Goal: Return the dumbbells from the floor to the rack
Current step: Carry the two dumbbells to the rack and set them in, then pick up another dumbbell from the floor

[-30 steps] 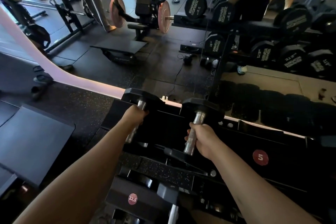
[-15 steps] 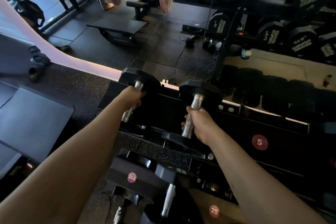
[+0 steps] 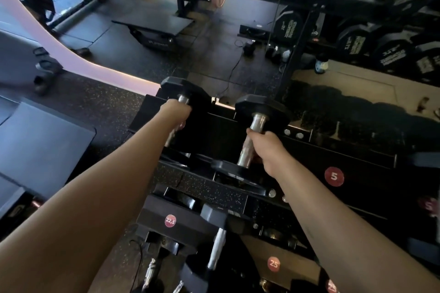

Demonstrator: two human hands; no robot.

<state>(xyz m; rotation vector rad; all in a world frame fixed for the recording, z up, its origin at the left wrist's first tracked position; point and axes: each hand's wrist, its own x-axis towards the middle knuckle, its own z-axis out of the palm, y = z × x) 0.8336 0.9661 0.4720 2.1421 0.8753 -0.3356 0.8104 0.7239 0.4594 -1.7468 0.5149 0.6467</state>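
Two black dumbbells with chrome handles lie on the top shelf of the black rack [image 3: 357, 164]. My left hand [image 3: 176, 114] is closed round the handle of the left dumbbell [image 3: 183, 89], whose far head points at the mirror. My right hand [image 3: 266, 147] grips the handle of the right dumbbell [image 3: 262, 109]; its near head rests at the shelf's front rail. Both dumbbells sit at the rack's left end, side by side and apart.
Below, a lower shelf holds a 22.5 dumbbell [image 3: 171, 221] and a 25 label [image 3: 273, 263]. A red 5 label [image 3: 334, 176] marks the top shelf to the right. A mirror behind the rack reflects more dumbbells. A dark bench pad [image 3: 35, 150] stands at left.
The view has tilted down, so the lower shelf shows more. Both hands keep their grip on the handles; the dumbbells stay on the top shelf.
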